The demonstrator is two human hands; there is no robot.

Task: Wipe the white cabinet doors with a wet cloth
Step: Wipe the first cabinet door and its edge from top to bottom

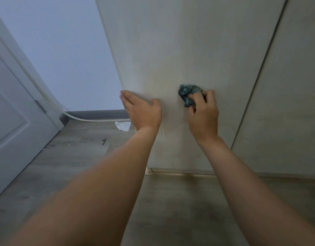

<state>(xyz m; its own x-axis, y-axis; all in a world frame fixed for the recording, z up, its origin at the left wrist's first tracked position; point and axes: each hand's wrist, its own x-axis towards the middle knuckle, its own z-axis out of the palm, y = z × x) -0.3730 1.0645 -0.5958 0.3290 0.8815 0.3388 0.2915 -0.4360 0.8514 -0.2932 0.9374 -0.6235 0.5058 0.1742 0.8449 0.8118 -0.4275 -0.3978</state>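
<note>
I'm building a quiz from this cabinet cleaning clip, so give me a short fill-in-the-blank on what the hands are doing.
1. The crumpled teal cloth is held by the ____ hand.
2. The left hand lies ____ against the white cabinet door.
3. A scrap of white paper lies on the ____.

Missing words: right; flat; floor

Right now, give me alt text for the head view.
The right hand presses a bunched teal cloth against a white cabinet door, while the left hand rests flat on the same door near its left edge. Below lies grey wood-look floor.
</note>
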